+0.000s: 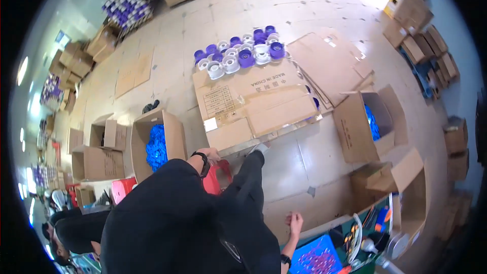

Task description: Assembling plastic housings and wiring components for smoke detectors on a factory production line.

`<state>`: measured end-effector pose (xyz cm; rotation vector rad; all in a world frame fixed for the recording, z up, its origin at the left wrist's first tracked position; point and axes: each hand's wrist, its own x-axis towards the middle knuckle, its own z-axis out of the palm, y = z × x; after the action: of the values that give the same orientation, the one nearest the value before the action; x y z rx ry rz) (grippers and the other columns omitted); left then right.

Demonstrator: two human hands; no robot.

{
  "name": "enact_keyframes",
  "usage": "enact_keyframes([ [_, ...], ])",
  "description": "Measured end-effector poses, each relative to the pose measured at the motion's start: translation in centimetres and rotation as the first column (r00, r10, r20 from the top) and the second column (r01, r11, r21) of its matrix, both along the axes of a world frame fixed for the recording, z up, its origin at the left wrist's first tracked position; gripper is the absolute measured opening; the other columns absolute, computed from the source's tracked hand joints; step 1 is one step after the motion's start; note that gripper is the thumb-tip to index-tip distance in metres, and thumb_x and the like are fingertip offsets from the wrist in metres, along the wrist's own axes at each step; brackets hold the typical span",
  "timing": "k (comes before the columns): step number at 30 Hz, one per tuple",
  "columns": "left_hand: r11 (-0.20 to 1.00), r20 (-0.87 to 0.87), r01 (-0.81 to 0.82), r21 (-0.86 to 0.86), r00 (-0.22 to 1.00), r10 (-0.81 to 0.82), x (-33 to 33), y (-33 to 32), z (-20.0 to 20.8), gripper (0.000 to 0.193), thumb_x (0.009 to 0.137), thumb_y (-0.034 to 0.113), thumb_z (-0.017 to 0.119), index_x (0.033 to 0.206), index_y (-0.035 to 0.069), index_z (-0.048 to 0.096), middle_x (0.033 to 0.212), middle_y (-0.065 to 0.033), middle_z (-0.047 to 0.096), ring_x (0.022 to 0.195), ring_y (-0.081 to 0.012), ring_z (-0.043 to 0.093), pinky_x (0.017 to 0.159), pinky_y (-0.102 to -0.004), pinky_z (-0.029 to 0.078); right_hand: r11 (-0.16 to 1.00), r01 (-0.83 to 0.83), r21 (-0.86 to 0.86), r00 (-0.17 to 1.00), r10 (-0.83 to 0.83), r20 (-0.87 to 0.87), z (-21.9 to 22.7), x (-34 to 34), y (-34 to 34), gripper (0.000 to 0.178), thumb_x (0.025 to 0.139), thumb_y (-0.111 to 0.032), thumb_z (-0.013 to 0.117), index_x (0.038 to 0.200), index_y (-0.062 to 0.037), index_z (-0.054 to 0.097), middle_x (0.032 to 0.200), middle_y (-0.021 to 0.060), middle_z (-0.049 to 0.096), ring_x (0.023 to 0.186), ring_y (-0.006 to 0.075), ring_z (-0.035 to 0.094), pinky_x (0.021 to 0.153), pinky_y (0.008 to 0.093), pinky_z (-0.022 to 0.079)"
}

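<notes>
There is just one view. The camera sits on the person's head and looks down from high up, so the floor seems far below. The picture is round like a fish's eye, with black at its corners, and straight lines bend near the rim. The person's dark clothes fill the low middle, close to the camera. Farther off, near the middle, lie flat cardboard sheets on the floor, with purple and white spools at their far edge. An open box of blue things sits at the left, another open box at the right. Stacked boxes curve along the far right rim.
</notes>
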<state>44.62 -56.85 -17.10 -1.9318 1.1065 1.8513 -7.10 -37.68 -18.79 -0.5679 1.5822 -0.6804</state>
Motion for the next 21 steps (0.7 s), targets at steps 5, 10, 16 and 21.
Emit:
enact_keyframes([
  [5, 0.947, 0.344, 0.176, -0.27, 0.936, -0.075, 8.3, -9.2, -5.9, 0.028, 0.067, 0.027, 0.065, 0.084, 0.006, 0.07, 0.08, -0.013, 0.069, 0.074, -0.024, 0.066, 0.067, -0.0379, 0.052, 0.986, -0.146, 0.078, 0.985, 0.152, -0.081, -5.0, 0.7, -0.5, 0.019, 0.093, -0.02, 0.05, 0.093, -0.0033, 0.058, 0.075, 0.0088, 0.063, 0.061, 0.0158, 0.062, 0.05, 0.0269, 0.05],
  [10, 0.933, 0.57, 0.102, -0.344, 0.812, 0.122, 15.2, -27.7, -11.8, 0.034, 0.075, 0.03, 0.062, 0.103, 0.01, 0.065, 0.102, -0.0175, 0.065, 0.098, -0.0341, 0.062, 0.082, -0.0444, 0.05, 0.842, 0.065, 0.535, 0.995, -0.097, 0.031, -0.3, 2.8, -8.8, 0.019, 0.094, -0.021, 0.051, 0.096, -0.0035, 0.06, 0.078, 0.0085, 0.063, 0.066, 0.0182, 0.063, 0.057, 0.0293, 0.052],
  [16, 0.721, 0.688, 0.311, -0.619, 0.657, 0.308, 28.6, -41.9, -20.7, 0.035, 0.078, 0.017, 0.059, 0.112, 0.006, 0.056, 0.11, -0.019, 0.061, 0.104, -0.0344, 0.058, 0.087, -0.0449, 0.047, 0.736, 0.236, 0.634, 0.961, -0.274, -0.039, 1.3, 4.3, -18.2, 0.034, 0.091, -0.026, 0.057, 0.119, -0.0072, 0.053, 0.092, 0.0092, 0.062, 0.079, 0.0212, 0.062, 0.063, 0.0289, 0.054],
  [21, 0.693, 0.8, 0.492, -0.528, 0.561, 0.212, 30.4, -49.5, -27.7, 0.033, 0.075, 0.022, 0.067, 0.105, 0.008, 0.06, 0.099, -0.0176, 0.064, 0.096, -0.0345, 0.061, 0.082, -0.0444, 0.049, 0.56, 0.297, 0.774, 0.953, -0.123, -0.277, 1.1, 4.2, -18.7, 0.021, 0.092, -0.027, 0.055, 0.101, -0.0083, 0.06, 0.07, 0.0004, 0.053, 0.06, 0.0112, 0.05, 0.051, 0.0237, 0.044],
])
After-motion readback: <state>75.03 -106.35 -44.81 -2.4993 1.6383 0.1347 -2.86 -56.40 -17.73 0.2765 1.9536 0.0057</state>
